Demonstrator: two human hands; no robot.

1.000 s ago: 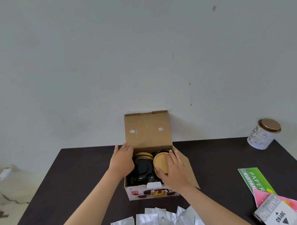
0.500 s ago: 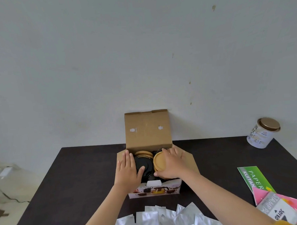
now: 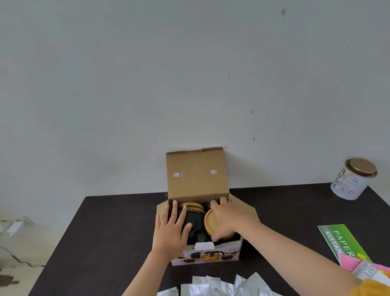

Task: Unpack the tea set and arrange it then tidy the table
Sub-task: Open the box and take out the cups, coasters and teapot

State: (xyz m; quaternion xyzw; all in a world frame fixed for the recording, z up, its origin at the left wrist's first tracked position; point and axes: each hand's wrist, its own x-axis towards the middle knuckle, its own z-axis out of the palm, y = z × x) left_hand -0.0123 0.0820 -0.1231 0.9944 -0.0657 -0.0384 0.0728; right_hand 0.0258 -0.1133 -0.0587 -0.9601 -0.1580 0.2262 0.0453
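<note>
Since a moment ago, both hands have shifted little: the left hand (image 3: 172,229) lies flat with spread fingers on the black pieces (image 3: 194,221) in the open cardboard box (image 3: 196,174), grasping nothing. The right hand (image 3: 229,219) grips the wooden lid (image 3: 210,223) just beside them. The box stands on a dark table (image 3: 104,241) by a pale wall, with silver sachets (image 3: 207,290) in front and a tin (image 3: 353,179) far right.

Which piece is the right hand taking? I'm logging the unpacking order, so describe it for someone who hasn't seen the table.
Find the open cardboard box at the table's far edge. Inside, on its right, the right hand grips a round tan wooden disc. The pieces beside it are glossy black.
</note>
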